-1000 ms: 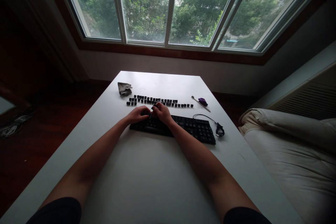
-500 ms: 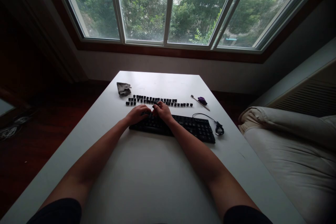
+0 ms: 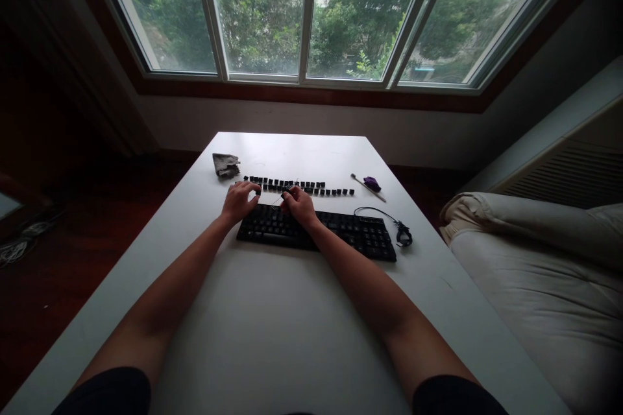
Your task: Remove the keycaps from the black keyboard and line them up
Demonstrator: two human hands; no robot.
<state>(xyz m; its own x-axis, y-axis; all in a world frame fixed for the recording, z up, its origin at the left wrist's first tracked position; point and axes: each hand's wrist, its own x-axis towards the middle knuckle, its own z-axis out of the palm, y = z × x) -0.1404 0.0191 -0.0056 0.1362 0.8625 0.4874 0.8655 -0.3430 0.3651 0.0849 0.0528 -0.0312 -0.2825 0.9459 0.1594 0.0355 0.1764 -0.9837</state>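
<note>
A black keyboard [image 3: 318, 231] lies across the white table in front of me. My left hand [image 3: 239, 200] is off the keyboard's far left edge, thumb and index finger curled around a small black keycap [image 3: 257, 190] at the near row of loose keycaps. Above the keyboard's back edge, my right hand [image 3: 300, 205] is closed around a wire keycap puller [image 3: 286, 193] with a dark handle; thin wires stick out to its left. Loose black keycaps [image 3: 335, 192] stand in rows behind the keyboard, and my left hand hides some at the left end.
A grey cloth [image 3: 226, 165] lies at the far left of the table [image 3: 272, 337]. To the right are a thin brush [image 3: 368, 188], a purple crumpled item [image 3: 372, 183] and the keyboard's bundled cable [image 3: 403, 234]. A pale sofa [image 3: 530, 272] stands beside the table's right edge.
My left hand has moved from the keyboard up and left to the keycap rows. My right hand stays nearly in place with the puller. The view has shifted slightly.
</note>
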